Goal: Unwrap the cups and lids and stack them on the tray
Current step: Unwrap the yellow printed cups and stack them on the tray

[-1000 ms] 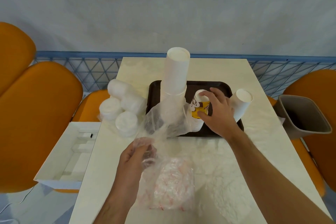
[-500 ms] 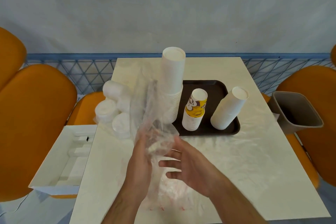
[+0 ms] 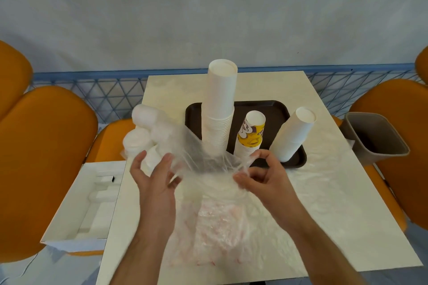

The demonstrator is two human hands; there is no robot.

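Observation:
On the dark brown tray (image 3: 281, 109) stand a tall stack of white cups (image 3: 220, 104), a shorter stack topped by a yellow printed cup (image 3: 251, 133) and a leaning white stack (image 3: 293, 133). Wrapped white lids (image 3: 144, 127) lie left of the tray at the table edge. Between my hands stretches a clear plastic wrapper (image 3: 201, 157), held above the table in front of the tray. My left hand (image 3: 154, 177) holds its left end with fingers spread. My right hand (image 3: 260, 174) pinches its right end.
Another crumpled clear wrapper with red print (image 3: 217, 227) lies on the white table (image 3: 324, 203) below my hands. A white open box (image 3: 78, 206) sits at the left edge. A grey bin (image 3: 375, 136) stands to the right. Orange chairs (image 3: 41, 157) flank the table.
My right hand left the printed cup stack on the tray and came back to the wrapper. Both hands now pull the wrapper apart; it is off the tall cup stack.

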